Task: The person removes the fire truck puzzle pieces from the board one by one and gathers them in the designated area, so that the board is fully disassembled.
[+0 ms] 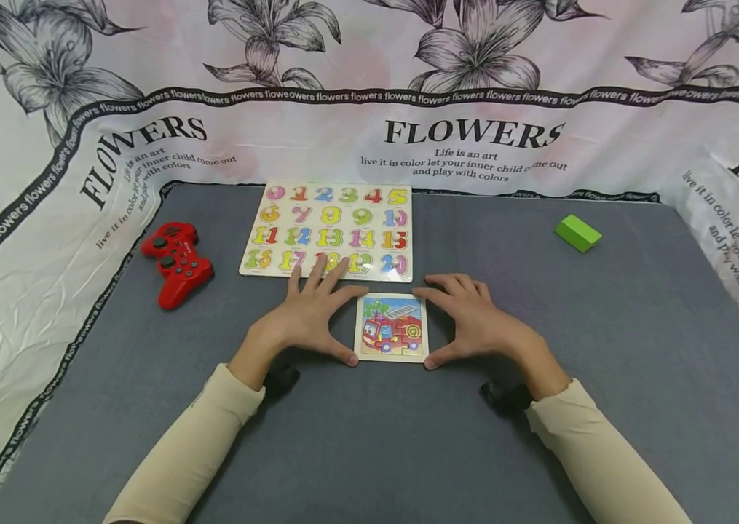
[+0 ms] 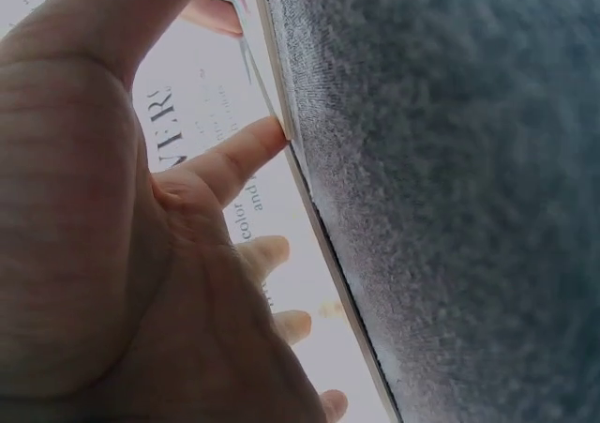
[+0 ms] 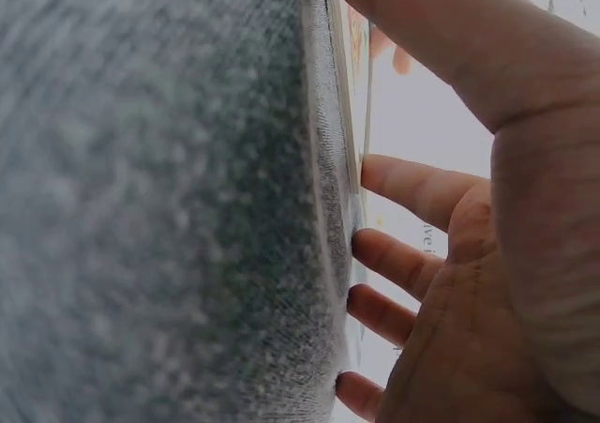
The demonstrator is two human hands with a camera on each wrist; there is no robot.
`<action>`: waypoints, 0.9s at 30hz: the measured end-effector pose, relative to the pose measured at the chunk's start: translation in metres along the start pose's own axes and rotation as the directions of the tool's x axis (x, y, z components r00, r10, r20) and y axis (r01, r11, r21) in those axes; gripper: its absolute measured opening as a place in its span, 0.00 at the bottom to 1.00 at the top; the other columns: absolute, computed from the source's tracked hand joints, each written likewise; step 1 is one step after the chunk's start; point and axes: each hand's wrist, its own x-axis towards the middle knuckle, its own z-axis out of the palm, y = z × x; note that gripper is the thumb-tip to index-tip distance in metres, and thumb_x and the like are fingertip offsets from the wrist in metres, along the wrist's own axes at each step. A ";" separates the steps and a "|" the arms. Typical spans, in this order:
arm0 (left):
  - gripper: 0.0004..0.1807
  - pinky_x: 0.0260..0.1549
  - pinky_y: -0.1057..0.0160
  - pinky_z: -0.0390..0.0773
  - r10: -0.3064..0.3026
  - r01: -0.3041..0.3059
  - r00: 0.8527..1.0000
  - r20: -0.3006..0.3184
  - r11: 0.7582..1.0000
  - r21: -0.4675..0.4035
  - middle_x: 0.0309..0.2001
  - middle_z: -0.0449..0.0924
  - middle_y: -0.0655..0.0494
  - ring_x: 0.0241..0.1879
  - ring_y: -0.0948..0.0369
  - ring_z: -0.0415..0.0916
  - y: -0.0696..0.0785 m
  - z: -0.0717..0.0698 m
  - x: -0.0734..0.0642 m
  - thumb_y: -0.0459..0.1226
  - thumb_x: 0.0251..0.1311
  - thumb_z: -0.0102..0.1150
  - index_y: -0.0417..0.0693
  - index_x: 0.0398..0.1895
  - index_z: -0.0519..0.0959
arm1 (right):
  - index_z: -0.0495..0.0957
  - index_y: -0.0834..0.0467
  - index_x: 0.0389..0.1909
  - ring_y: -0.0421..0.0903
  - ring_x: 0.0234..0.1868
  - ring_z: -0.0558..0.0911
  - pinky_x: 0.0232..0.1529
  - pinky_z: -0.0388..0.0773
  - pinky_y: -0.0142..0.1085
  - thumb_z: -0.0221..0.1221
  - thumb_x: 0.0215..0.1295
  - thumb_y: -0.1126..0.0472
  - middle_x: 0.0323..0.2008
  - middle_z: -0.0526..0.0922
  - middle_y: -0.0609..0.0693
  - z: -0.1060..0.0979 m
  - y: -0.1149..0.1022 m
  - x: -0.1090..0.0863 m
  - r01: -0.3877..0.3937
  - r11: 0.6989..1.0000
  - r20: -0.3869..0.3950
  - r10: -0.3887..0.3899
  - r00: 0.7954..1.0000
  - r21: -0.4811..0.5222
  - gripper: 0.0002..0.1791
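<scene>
A small square fire truck jigsaw puzzle [image 1: 392, 327] with a pale wooden frame lies flat on the grey cloth between both hands. My left hand [image 1: 303, 317] is spread at its left side, thumb at the near corner and index fingertip at the far one. The other left fingertips reach over the lower edge of a number puzzle board [image 1: 378, 227]. Mirroring it, my right hand [image 1: 483, 325] has thumb and index finger at the right corners. In the right wrist view, the index finger [image 3: 412, 184] meets the frame's edge, with the remaining fingers straight beside it.
A red game controller [image 1: 179, 266] lies at the left, beside the number board. Toward the back right sits a green block [image 1: 577, 233]. White flower-printed fabric [image 1: 317, 138] rises behind the grey table surface [image 1: 369, 444] and along its sides.
</scene>
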 end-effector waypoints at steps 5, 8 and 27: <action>0.65 0.73 0.30 0.38 0.033 -0.034 0.998 -0.054 0.999 -0.010 0.84 0.39 0.49 0.83 0.43 0.29 0.002 0.001 -0.004 0.70 0.36 0.76 0.62 0.80 0.59 | 0.64 0.52 0.77 0.61 0.75 0.55 0.67 0.51 0.66 0.79 0.38 0.34 0.77 0.58 0.60 0.000 0.001 0.000 0.005 1.000 0.004 -0.005 1.000 0.006 0.63; 0.63 0.68 0.35 0.50 0.049 -0.049 0.992 -0.112 0.999 0.003 0.78 0.54 0.47 0.78 0.45 0.46 0.003 0.002 -0.009 0.69 0.35 0.77 0.59 0.78 0.64 | 0.64 0.51 0.77 0.60 0.75 0.56 0.67 0.51 0.65 0.79 0.39 0.34 0.76 0.59 0.60 0.001 0.002 0.000 0.019 1.000 -0.008 -0.018 1.000 0.015 0.62; 0.56 0.49 0.51 0.61 0.033 -0.031 0.990 -0.137 0.999 0.016 0.55 0.67 0.52 0.53 0.54 0.60 0.004 0.011 -0.015 0.68 0.42 0.75 0.59 0.76 0.68 | 0.70 0.48 0.73 0.60 0.73 0.58 0.64 0.52 0.63 0.78 0.43 0.35 0.74 0.63 0.59 0.003 0.004 0.001 0.026 0.999 -0.053 -0.024 0.998 0.029 0.54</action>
